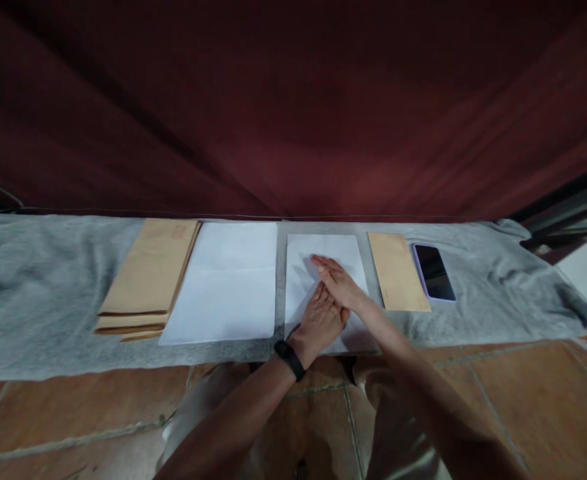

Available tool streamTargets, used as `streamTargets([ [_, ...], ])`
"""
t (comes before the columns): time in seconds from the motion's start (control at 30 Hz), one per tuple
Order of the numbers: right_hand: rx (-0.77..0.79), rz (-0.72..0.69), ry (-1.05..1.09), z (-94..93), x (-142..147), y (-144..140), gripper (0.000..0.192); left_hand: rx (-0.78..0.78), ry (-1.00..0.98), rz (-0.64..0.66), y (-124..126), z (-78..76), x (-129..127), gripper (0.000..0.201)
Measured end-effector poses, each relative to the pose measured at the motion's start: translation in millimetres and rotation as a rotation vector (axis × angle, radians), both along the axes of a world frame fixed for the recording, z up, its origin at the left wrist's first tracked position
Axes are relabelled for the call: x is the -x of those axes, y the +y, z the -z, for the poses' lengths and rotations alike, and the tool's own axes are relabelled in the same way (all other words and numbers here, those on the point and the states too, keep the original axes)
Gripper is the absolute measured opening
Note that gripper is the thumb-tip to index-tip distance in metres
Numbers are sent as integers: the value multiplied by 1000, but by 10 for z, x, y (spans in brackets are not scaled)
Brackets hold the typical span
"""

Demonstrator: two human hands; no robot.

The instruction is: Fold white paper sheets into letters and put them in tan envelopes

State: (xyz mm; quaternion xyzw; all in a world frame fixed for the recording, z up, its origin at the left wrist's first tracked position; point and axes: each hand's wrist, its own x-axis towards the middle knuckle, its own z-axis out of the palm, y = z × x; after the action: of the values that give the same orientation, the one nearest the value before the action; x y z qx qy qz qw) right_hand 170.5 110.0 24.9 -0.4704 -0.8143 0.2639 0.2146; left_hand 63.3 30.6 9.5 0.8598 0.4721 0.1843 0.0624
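- Paper (300, 283), white and flat, lies right under the action on the grey cloth (33, 287), between a larger-looking white sheet (228, 287) on its left and a lone brown envelope (398, 273) on its right!
- Left hand (322, 319), black band (289, 360) at the wrist: palm down, fingers extended, resting low on the paper and closed on nothing.
- Right hand (340, 283) comes across from the other side, fingers stretched toward the far edge, overlapping the left fingertips; it too looks flat and grips nothing.
- How hard either palm presses? Can't tell from here. Nor can I tell whether the paper is one layer or several.
- Handling: this should be very light and limp, quick to slide on the cloth, and easy to crease or tear with a rough pull.
- Best hold, I'd judge: pinch a near corner or a side edge, other palm flat to steady it. The soft cloth might ruck up under a dragging hand.
- Out wide, the neighbours: a stack of brown envelopes (148, 267) far left, partly fanned at the near end, and a phone (434, 273) just beside the lone envelope.
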Motion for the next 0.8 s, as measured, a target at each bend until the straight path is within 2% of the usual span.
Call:
streamTargets([
  [0.07,-22,-96,-82,10,18,20,64,-11,-30,-2,-25,23,5,50],
  [0.13,-39,-109,-149,28,6,60,63,-18,-26,-9,-54,29,-2,51],
  [0.37,-107,25,-324,94,-2,287,58,36,132,34,-207,-20,-75,53],
  [0.57,-207,180,-432,146,59,395,54,44,230,141,-319,-81,-37,54],
  [0.67,-241,226,-430,185,75,400,55,29,234,164,-347,-93,9,55],
  [0.8,-266,265,-401,226,53,361,57,-5,166,110,-333,-70,74,57],
])
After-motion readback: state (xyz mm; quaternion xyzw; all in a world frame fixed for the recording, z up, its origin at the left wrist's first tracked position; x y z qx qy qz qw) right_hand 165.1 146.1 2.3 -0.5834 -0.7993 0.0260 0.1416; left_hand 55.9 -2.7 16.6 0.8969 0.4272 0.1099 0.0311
